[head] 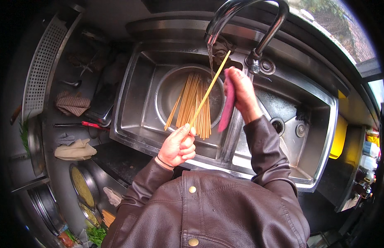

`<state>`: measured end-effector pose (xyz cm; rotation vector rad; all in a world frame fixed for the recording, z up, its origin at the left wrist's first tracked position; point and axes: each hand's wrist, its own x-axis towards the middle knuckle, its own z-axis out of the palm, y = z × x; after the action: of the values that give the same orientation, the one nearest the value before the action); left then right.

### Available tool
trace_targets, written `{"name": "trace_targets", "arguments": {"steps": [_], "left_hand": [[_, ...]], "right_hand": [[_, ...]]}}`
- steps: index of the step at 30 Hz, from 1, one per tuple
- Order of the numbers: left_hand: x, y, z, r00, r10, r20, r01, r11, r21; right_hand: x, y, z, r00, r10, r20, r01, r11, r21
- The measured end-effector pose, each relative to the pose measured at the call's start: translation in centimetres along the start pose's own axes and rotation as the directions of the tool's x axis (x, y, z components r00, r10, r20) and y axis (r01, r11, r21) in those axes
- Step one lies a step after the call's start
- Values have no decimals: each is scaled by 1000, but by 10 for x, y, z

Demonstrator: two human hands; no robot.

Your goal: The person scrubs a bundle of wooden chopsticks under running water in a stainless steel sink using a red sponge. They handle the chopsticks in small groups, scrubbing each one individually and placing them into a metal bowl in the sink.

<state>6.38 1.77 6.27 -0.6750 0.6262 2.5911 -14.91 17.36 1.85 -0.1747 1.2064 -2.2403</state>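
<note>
My left hand point(179, 145) grips the lower end of a thin wooden stick point(210, 86), which slants up and right towards the faucet. A pink cloth point(228, 102) hangs from my right hand point(241, 90), close to the stick's right side; whether the cloth touches the stick cannot be told. Below the stick, a bundle of similar wooden sticks point(189, 102) leans in a round metal basin point(159, 107), their near ends over its rim. That basin stands in the left bowl of a steel double sink point(130, 124). Water runs from the chrome faucet point(212, 35) behind the stick.
The right sink bowl point(306, 148) has a drain. To the left lie a striped cloth point(72, 104), a beige cloth point(76, 150), a ladle point(72, 83) and a red-and-black tool point(89, 124). Metal bowls of food point(83, 186) stand at lower left. A yellow container point(339, 138) is at right.
</note>
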Motion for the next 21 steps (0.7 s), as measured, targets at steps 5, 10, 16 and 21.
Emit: {"name": "trace_targets", "arguments": {"steps": [5, 10, 16, 21], "left_hand": [[1, -5, -3, 991, -77, 105, 83, 996, -45], [-4, -3, -8, 958, -152, 242, 172, 983, -64], [8, -1, -7, 955, -101, 280, 143, 981, -134], [2, -7, -12, 921, -173, 349, 236, 961, -144]], "right_hand": [[-7, 3, 29, 993, -79, -93, 50, 960, -275], [30, -32, 9, 967, -190, -170, 159, 971, -179], [-1, 1, 45, 993, -18, -117, -4, 983, -184], [38, -37, 16, 977, -127, -171, 124, 992, -30]]}}
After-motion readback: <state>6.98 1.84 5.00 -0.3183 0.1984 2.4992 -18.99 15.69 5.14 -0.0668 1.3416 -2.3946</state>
